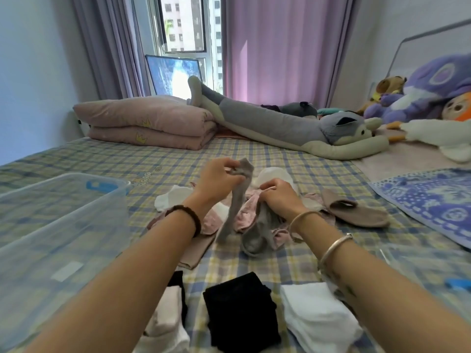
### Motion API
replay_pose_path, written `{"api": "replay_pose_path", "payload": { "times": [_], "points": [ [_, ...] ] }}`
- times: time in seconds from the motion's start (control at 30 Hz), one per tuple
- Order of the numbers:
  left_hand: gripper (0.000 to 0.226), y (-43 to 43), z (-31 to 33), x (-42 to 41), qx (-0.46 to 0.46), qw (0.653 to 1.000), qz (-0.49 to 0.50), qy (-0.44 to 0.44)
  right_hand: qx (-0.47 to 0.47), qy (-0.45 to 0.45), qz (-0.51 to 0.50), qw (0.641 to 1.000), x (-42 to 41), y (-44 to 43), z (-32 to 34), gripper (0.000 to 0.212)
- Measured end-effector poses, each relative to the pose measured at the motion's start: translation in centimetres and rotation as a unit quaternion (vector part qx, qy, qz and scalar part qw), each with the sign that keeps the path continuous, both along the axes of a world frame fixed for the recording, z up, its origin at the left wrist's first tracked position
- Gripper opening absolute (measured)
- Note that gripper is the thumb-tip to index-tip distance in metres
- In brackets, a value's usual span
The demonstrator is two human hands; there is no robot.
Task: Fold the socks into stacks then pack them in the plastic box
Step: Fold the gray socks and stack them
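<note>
Socks point(216, 221) in a soft heap sit on the bed point(293, 159), between the two hands. The left hand point(219, 175) pinches a grey sock point(234, 207) by its cuff and holds it raised, so its long axis hangs nearly straight down, toe end at the heap. Its mate point(256, 236) (grey too, thin knit, crumpled) lies just right of it, bunched under the right hand point(279, 197), whose fingers curl into the fabric. That hand is the nearer one for lifting the mate alongside; pairing the two probably comes next. A black stack point(239, 309) and a white stack point(313, 317), flat and squarish, lie nearer the person. The box point(61, 225), clear rigid plastic, stands open at the left, well apart from the heap.
</note>
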State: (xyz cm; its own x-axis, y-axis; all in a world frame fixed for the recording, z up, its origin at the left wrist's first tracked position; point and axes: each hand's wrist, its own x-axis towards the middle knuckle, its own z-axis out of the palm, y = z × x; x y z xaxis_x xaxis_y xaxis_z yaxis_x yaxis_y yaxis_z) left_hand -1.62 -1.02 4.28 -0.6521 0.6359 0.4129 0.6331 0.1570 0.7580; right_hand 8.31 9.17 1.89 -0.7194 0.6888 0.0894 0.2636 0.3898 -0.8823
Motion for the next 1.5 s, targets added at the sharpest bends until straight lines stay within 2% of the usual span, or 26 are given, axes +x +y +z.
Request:
{"api": "replay_pose_path", "payload": {
  "times": [0.17,0.23,0.3,0.4,0.47,0.57,0.7,0.8,0.93,1.1,1.23,1.3,1.4,1.5],
  "points": [
    [0.034,-0.9,2.0,2.4,0.125,0.976,0.015,-0.179,-0.056,0.088,0.013,0.994,3.7,-1.0,3.3,0.031],
    [0.035,-1.2,2.8,3.5,0.158,0.956,-0.011,-0.246,-0.095,0.115,0.042,0.988,4.7,-1.3,4.3,0.034],
    [0.036,-1.5,3.6,4.7,0.172,0.943,-0.068,-0.276,-0.142,0.147,0.080,0.976,5.5,-2.0,5.3,0.039],
    [0.031,-2.3,4.8,6.5,0.165,0.940,-0.142,-0.263,-0.172,0.177,0.117,0.962,6.5,-3.1,7.1,0.043],
    [0.023,-2.6,5.4,7.4,0.163,0.935,-0.157,-0.275,-0.190,0.193,0.126,0.954,7.1,-3.8,8.3,0.035],
    [0.021,-3.2,6.1,8.3,0.171,0.929,-0.143,-0.296,-0.219,0.206,0.155,0.941,8.0,-4.7,9.4,0.040],
    [0.025,-3.9,6.8,8.6,0.191,0.922,-0.120,-0.316,-0.194,0.195,0.175,0.945,8.9,-5.0,9.7,0.054],
    [0.023,-4.2,7.1,8.8,0.184,0.924,-0.105,-0.320,-0.180,0.190,0.177,0.949,9.2,-5.3,9.9,0.055],
    [0.024,-4.6,7.5,9.1,0.177,0.923,-0.087,-0.331,-0.200,0.212,0.202,0.935,9.3,-5.2,9.8,0.057],
    [0.024,-5.0,7.7,9.6,0.126,0.934,-0.103,-0.318,-0.111,0.179,0.128,0.969,9.2,-5.4,9.8,0.023],
    [0.023,-5.1,7.7,9.6,0.137,0.937,-0.089,-0.309,-0.013,0.154,0.064,0.986,9.5,-4.8,9.6,0.026],
    [0.023,-5.1,7.8,9.5,0.144,0.935,-0.091,-0.311,-0.052,0.175,0.069,0.981,9.7,-4.7,9.6,0.009],
    [0.024,-5.0,7.7,9.7,0.139,0.930,-0.126,-0.317,-0.194,0.248,0.121,0.941,9.8,-4.7,9.6,0.015],
    [0.023,-4.8,7.6,10.3,0.139,0.925,-0.153,-0.319,-0.276,0.242,0.142,0.919,10.0,-5.1,9.7,0.010]
  ]
}}
